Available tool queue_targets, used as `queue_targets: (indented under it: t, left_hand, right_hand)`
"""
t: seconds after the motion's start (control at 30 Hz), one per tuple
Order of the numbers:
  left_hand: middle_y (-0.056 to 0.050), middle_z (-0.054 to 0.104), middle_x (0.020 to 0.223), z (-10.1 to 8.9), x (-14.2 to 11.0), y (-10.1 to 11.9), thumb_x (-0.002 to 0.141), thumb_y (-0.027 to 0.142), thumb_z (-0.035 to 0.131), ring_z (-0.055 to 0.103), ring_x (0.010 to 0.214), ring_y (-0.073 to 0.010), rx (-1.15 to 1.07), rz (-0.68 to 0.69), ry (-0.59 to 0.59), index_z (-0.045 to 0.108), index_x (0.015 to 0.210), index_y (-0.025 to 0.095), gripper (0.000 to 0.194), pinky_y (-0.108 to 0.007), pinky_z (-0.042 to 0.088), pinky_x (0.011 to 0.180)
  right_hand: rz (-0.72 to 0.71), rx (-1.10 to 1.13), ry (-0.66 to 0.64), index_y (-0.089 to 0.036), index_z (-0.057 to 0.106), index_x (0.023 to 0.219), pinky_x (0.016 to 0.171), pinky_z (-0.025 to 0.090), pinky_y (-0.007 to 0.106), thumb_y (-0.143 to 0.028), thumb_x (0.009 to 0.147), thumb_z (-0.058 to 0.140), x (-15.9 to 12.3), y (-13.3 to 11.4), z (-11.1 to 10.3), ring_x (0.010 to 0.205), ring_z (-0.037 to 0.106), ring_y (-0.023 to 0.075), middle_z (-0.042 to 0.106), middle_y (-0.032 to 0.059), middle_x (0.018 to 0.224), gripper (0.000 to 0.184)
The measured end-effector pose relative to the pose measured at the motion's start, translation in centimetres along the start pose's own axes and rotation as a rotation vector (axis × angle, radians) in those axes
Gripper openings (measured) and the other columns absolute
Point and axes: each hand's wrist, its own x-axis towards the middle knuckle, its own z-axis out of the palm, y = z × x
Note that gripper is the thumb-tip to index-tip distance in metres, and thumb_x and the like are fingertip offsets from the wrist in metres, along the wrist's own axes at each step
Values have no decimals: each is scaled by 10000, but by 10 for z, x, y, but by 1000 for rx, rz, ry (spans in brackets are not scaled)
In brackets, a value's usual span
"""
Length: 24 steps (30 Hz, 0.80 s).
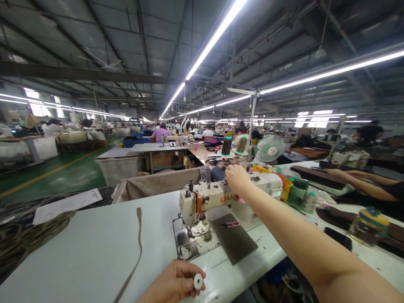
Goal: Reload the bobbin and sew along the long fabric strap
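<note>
Between the thumb and fingers of my left hand (176, 281) is a small round bobbin (198, 281), held over the front edge of the white table. My right hand (237, 181) reaches over the top of the sewing machine (217, 195), fingers curled together behind its arm; what they hold, if anything, is hidden. Under the machine arm lies a dark flat sheet (235, 240) with a pink thread snipper (230, 225) on it. Two thread cones, one dark (226, 146) and one brownish (241, 145), stand behind my right hand.
A narrow grey strap (139, 235) lies on the tabletop (94, 252) at left. Bundled dark straps (34, 240) and a paper sheet (67, 206) are farther left. Rightward stand a green fan (269, 148), a jar with a yellow lid (369, 225) and a co-worker's arms (362, 181).
</note>
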Motion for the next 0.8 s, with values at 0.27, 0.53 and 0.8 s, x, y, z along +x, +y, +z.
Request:
queue_targets:
  t: [0.27,0.53,0.8]
  left_hand:
    - [-165,764,897,5,-1,4,564,452,1028,632,762,-168,-19,-15,-3,836,1002,101,593,-247,445,716]
    - [-158,775,890,1,-4,2,597,450,1014,621,712,-137,-4,-6,-35,840,1001,116,553,-219,442,695]
    - [-123,757,754,-15,-11,-8,535,550,1008,584,571,-146,158,-211,-232,853,952,102,631,-236,452,596]
  right_hand:
    - [82,39,-21,-55,759,1066,917,485,407,-85,923,532,-4,5,0,1072,675,340,713,253,1085,270]
    - [1,199,42,-157,749,910,898,479,289,-119,922,600,-9,6,13,987,663,232,701,129,1044,155]
    - [144,487,430,-150,621,1256,995,493,334,-109,939,490,-64,3,35,1126,631,244,618,152,1247,346]
